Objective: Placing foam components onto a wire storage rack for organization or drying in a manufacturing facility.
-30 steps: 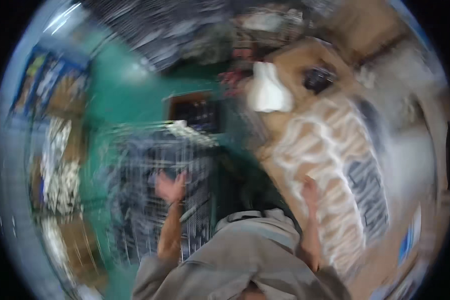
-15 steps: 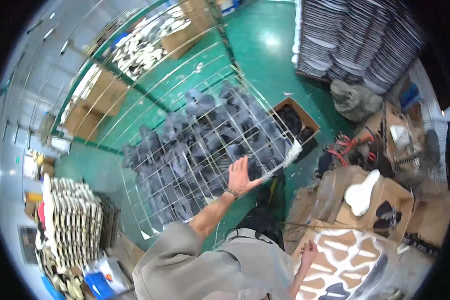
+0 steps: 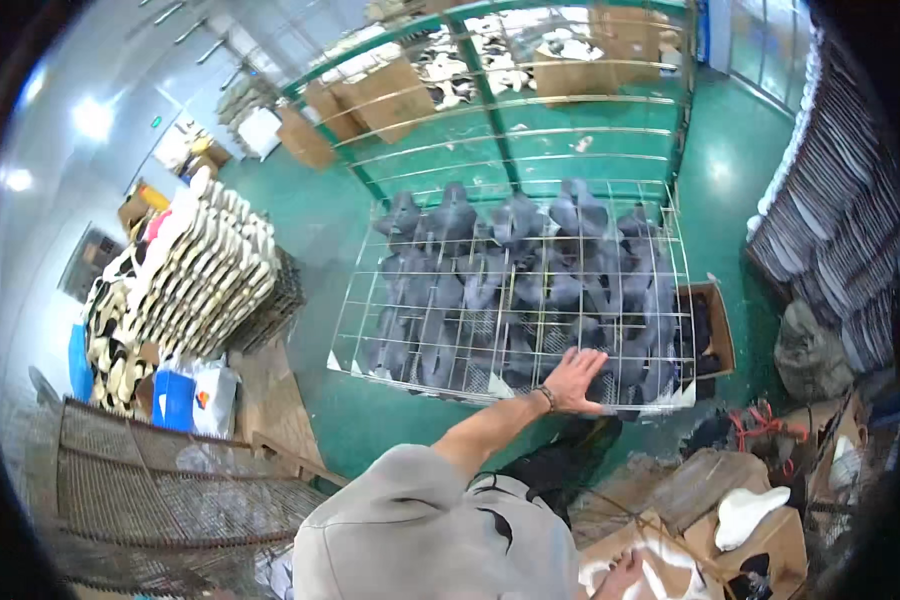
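My left hand (image 3: 575, 381) rests with spread fingers on the near right part of a wire-grid rack (image 3: 670, 398), close to its white edge. A dark band circles that wrist. Under the grid lie several rows of dark grey, saddle-shaped pieces (image 3: 440, 300). My right hand (image 3: 622, 575) is low at the bottom edge, over a cardboard sheet with white-sprayed patterns (image 3: 665, 560). It is blurred and partly cut off, so its fingers and anything in them cannot be made out. A white saddle-shaped piece (image 3: 748, 516) lies on a cardboard box to its right.
A green-framed rack with metal bars (image 3: 490, 110) rises behind the grid. Stacked cream pieces (image 3: 210, 275) stand left, dark stacks (image 3: 845, 200) right. An open carton (image 3: 715, 325) sits beside the grid, with red straps (image 3: 765, 425) nearer. A slatted rack (image 3: 170, 480) fills the lower left.
The view has swung left, so the wire rack now appears straighter and farther right. My left hand stays on the rack's near edge, while my right hand now shows lower in the picture.
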The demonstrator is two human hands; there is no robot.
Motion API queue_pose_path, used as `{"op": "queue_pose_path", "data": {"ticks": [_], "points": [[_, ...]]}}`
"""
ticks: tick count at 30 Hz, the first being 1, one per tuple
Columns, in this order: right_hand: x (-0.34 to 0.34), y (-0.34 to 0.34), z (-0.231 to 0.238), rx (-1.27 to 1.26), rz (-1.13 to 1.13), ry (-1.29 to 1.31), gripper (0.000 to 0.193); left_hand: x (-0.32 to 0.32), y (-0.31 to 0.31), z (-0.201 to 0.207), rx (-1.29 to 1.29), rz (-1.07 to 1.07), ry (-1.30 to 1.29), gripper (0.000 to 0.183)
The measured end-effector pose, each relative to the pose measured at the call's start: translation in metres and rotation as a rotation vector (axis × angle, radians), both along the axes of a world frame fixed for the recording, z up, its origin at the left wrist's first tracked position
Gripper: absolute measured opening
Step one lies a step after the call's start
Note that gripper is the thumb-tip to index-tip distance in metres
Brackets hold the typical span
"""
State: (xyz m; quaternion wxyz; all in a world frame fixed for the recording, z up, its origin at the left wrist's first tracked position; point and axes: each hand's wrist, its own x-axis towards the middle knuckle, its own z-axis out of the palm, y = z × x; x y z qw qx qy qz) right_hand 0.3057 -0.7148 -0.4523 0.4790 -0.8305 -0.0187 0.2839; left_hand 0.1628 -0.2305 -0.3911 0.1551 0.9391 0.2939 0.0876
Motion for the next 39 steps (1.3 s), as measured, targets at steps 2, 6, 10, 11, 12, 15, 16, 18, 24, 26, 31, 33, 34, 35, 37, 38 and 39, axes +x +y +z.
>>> {"op": "queue_pose_path", "data": {"ticks": [2,6,10,11,12,15,16,18,24,26,31,33,34,35,37,38,39], "points": [[0.018,-0.074,-0.066,0.09,-0.025,-0.009,0.045,-0.005,-0.007,-0.005,0.008,-0.003,0.011,0.119],[0.002,-0.068,0.011,-0.209,-0.115,-0.087,0.05,-0.027,-0.013,-0.009,0.05,0.021,0.092,0.122],[0.002,-0.068,0.061,-0.404,-0.375,-0.217,0.056,-0.034,-0.022,-0.02,0.094,0.025,0.083,0.123],[0.008,-0.069,0.052,-0.314,-0.298,-0.215,0.055,-0.04,-0.024,-0.021,0.103,0.028,0.094,0.124],[0.018,-0.066,0.038,-0.238,-0.253,-0.208,0.053,-0.036,-0.027,-0.02,0.097,0.005,0.093,0.124],[0.053,-0.076,-0.004,-0.033,-0.2,-0.199,0.049,-0.026,-0.028,0.0,-0.058,-0.108,0.053,0.12],[0.058,-0.093,-0.015,0.022,-0.23,-0.203,0.048,-0.025,-0.036,0.006,0.032,-0.08,0.041,0.116],[0.051,-0.159,-0.03,0.11,-0.341,-0.239,0.046,-0.038,-0.029,0.006,0.101,-0.09,0.032,0.115],[-0.053,-0.288,-0.023,-0.988,-0.773,-0.493,0.026,-0.038,-0.031,0.007,0.107,-0.163,0.225,0.113],[-0.041,-0.285,-0.011,-0.976,-0.823,-0.593,0.029,-0.051,-0.021,0.0,0.12,-0.146,0.227,0.114],[-0.064,-0.339,0.006,-0.999,-1.081,-0.668,0.026,-0.042,-0.017,-0.025,0.112,-0.162,0.298,0.108],[-0.076,-0.364,0.0,-1.066,-1.101,-0.756,0.025,-0.027,-0.023,-0.023,0.094,-0.192,0.348,0.109],[-0.076,-0.374,-0.003,-1.068,-1.12,-0.74,0.025,-0.03,-0.02,-0.023,0.075,-0.186,0.359,0.111],[-0.074,-0.383,-0.005,-1.106,-1.12,-0.678,0.026,-0.032,-0.017,-0.024,0.056,-0.175,0.369,0.113],[-0.076,-0.399,-0.009,-1.137,-1.116,-0.688,0.027,-0.031,-0.019,-0.026,0.062,-0.187,0.38,0.114],[-0.074,-0.408,-0.01,-1.131,-1.127,-0.683,0.027,-0.03,-0.019,-0.026,0.056,-0.18,0.39,0.114],[-0.067,-0.414,-0.01,-1.159,-1.139,-0.644,0.025,-0.031,-0.019,-0.023,0.044,-0.166,0.412,0.117]]}}
